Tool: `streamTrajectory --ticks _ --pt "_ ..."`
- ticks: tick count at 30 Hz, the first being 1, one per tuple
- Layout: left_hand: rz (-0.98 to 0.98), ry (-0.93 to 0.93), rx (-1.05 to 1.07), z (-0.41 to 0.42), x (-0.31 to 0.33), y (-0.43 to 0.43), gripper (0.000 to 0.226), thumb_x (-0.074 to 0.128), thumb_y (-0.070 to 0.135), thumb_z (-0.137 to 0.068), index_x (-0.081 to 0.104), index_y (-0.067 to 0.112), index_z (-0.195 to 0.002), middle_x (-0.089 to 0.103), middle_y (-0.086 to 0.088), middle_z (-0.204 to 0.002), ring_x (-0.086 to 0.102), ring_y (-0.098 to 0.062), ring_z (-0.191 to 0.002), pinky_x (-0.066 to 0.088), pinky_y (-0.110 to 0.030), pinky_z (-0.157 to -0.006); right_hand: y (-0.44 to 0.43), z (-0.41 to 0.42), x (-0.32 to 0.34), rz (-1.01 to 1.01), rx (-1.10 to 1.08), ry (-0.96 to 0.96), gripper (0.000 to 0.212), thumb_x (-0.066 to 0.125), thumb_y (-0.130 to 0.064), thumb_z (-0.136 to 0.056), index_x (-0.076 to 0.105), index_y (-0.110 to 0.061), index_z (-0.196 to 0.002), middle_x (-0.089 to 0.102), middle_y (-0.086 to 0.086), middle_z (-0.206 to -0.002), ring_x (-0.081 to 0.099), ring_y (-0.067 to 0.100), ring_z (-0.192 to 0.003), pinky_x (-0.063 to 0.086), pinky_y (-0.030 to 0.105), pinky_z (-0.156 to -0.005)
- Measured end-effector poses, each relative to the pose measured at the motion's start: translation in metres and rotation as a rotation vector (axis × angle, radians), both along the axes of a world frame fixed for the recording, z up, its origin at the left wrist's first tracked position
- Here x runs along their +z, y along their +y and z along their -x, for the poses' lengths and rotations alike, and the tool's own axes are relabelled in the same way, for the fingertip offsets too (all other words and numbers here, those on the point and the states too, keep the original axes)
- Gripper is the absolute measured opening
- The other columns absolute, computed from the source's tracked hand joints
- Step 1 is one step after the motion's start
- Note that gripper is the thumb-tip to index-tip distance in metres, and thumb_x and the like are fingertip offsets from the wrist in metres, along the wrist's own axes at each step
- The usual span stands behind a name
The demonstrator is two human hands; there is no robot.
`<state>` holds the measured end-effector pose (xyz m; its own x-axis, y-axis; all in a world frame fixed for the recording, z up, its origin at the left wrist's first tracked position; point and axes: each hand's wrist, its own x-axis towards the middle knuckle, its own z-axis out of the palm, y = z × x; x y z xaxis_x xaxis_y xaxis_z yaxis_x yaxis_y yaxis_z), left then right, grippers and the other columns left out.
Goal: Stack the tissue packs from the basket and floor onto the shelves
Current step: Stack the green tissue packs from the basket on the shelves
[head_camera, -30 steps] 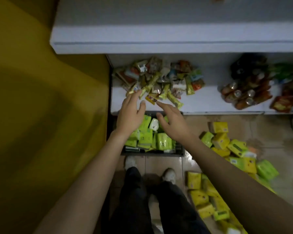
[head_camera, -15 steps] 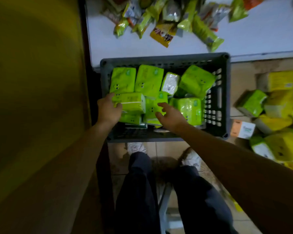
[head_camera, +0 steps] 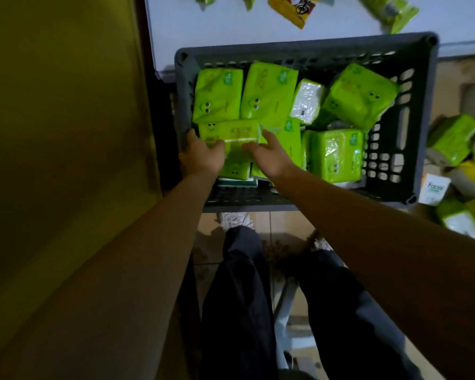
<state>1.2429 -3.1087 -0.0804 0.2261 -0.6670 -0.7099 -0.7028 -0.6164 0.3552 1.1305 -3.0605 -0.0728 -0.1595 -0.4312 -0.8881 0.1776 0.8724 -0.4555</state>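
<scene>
A grey plastic basket sits on the floor against the white bottom shelf. Several bright green tissue packs lie inside it. Both my hands reach into its near left corner. My left hand grips the left end of one green tissue pack, thumb on its top. My right hand holds the same pack's right end, fingers curled over it. More green packs lie behind and to the right.
Snack packets lie on the white shelf behind the basket. Green and yellow tissue packs are piled on the tiled floor to the right, with a white box. A yellow wall stands at the left. My legs are below.
My hands dropped from the snack shelf into the basket and closed on one green pack from both ends. The view has come nearer to the basket.
</scene>
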Motion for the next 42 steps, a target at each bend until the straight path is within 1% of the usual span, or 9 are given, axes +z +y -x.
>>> streamTrajectory --ticks 3,8,11,14,18,23,28,33,42 --pt "0.026 0.102 0.096 0.004 0.010 0.011 0.069 0.062 0.036 -0.083 0.039 0.004 -0.139 0.039 -0.020 -0.140 0.038 -0.033 -0.130 0.032 -0.035 -0.108 0.011 0.009 0.007 -0.016 -0.016 0.029 0.066 0.053 -0.027 -0.093 0.017 -0.013 -0.147 0.038 0.010 -0.145 0.043 0.023 -0.127 0.035 0.015 -0.081" --pt "0.006 0.296 0.258 0.019 0.072 0.057 0.065 0.061 0.056 -0.070 0.063 0.002 -0.106 0.061 -0.021 -0.109 0.058 -0.030 -0.102 0.044 -0.036 -0.084 0.050 0.030 0.077 -0.075 -0.080 0.045 0.055 0.046 -0.046 -0.093 0.034 -0.021 -0.141 0.037 0.009 -0.144 0.042 0.028 -0.127 0.037 0.040 -0.105" --pt "-0.018 0.371 0.376 0.038 0.144 0.083 0.052 0.058 0.037 -0.089 0.050 0.004 -0.128 0.054 -0.005 -0.116 0.051 -0.019 -0.107 0.041 -0.033 -0.088 0.069 0.049 0.153 -0.038 -0.161 0.073 0.027 0.047 -0.041 -0.093 0.050 -0.022 -0.113 0.053 0.010 -0.115 0.053 0.024 -0.100 0.043 0.033 -0.082" --pt "0.023 0.467 0.474 0.064 0.237 0.098 0.026 0.053 0.021 -0.094 0.051 0.008 -0.116 0.054 0.001 -0.093 0.049 -0.016 -0.093 0.041 -0.023 -0.074 0.081 0.073 0.244 0.065 -0.205 0.131 0.010 0.047 -0.026 -0.096 0.046 -0.017 -0.101 0.046 0.005 -0.093 0.044 0.013 -0.074 0.037 0.016 -0.059" --pt "0.224 0.504 0.397 0.094 0.358 0.095 0.023 0.051 0.008 -0.094 0.051 0.005 -0.117 0.050 0.001 -0.089 0.049 -0.005 -0.075 0.037 -0.003 -0.058 0.083 0.104 0.362 0.219 -0.234 0.212 0.007 0.049 -0.018 -0.095 0.046 -0.013 -0.097 0.044 -0.001 -0.078 0.040 0.007 -0.066 0.034 0.012 -0.056" --pt "0.490 0.610 0.388 0.124 0.490 0.087 0.022 0.050 0.007 -0.093 0.052 0.002 -0.114 0.053 -0.002 -0.091 0.048 -0.014 -0.084 0.036 -0.021 -0.074 0.065 0.134 0.486 0.458 -0.225 0.249 0.025 0.055 -0.017 -0.091 0.041 -0.021 -0.072 0.042 -0.002 -0.070 0.042 0.010 -0.068 0.039 0.018 -0.065" --pt "0.726 0.679 0.345 0.132 0.581 0.069 0.022 0.048 0.019 -0.097 0.059 0.000 -0.100 0.052 0.001 -0.078 0.047 0.000 -0.068 0.038 -0.011 -0.062 0.039 0.152 0.585 0.723 -0.187 0.302 0.019 0.053 -0.025 -0.093 0.045 -0.019 -0.077 0.042 -0.004 -0.071 0.040 0.005 -0.066 0.033 0.019 -0.063" --pt "0.749 0.854 0.465 0.137 0.664 0.046 0.044 0.039 0.036 -0.099 0.046 0.010 -0.134 0.050 -0.001 -0.132 0.045 -0.016 -0.125 0.034 -0.030 -0.106 0.008 0.149 0.665 0.868 -0.119 0.324 0.028 0.046 -0.040 -0.095 0.049 -0.013 -0.103 0.045 -0.007 -0.080 0.044 0.008 -0.076 0.037 0.027 -0.076" --pt "0.987 0.963 0.318 0.117 0.753 -0.016 0.043 0.039 0.030 -0.100 0.043 0.007 -0.137 0.044 -0.004 -0.142 0.037 -0.016 -0.133 0.028 -0.021 -0.105 -0.050 0.140 0.759 1.067 -0.115 0.339 0.038 0.041 -0.050 -0.093 0.049 -0.013 -0.097 0.050 0.003 -0.084 0.050 0.018 -0.076 0.040 0.033 -0.071"
